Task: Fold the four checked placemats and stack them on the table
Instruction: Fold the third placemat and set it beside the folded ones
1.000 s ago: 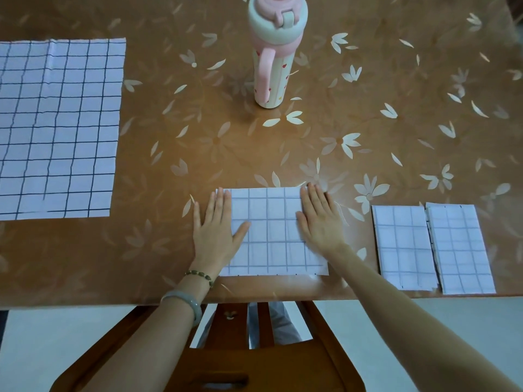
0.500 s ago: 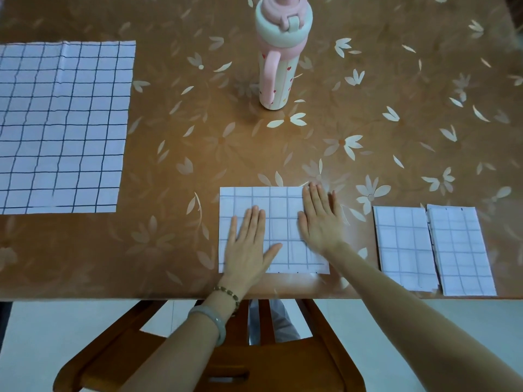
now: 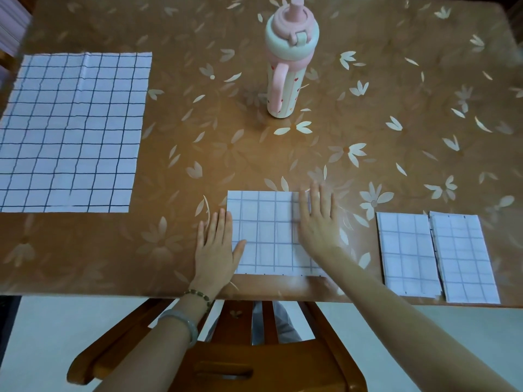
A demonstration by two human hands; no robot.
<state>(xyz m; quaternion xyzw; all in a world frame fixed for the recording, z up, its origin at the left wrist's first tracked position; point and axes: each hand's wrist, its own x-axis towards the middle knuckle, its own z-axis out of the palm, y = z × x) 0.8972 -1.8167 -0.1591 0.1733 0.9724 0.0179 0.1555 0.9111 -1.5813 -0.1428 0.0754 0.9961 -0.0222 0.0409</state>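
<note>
A half-folded checked placemat (image 3: 268,233) lies near the table's front edge. My left hand (image 3: 216,247) lies flat at its left edge, thumb on the cloth, fingers mostly on the table. My right hand (image 3: 318,222) presses flat on the mat's right side. Two narrow folded placemats sit side by side at the front right, one (image 3: 407,253) next to the other (image 3: 464,257). An unfolded checked placemat (image 3: 73,131) is spread flat at the far left.
A pink and cream bottle (image 3: 288,69) with a handle stands upright at the back centre. The brown flower-patterned table (image 3: 396,108) ends just below my hands. A wooden chair (image 3: 240,357) stands under the front edge.
My left hand slid from the middle of the folded mat back to its left edge. My right hand stayed on the right side.
</note>
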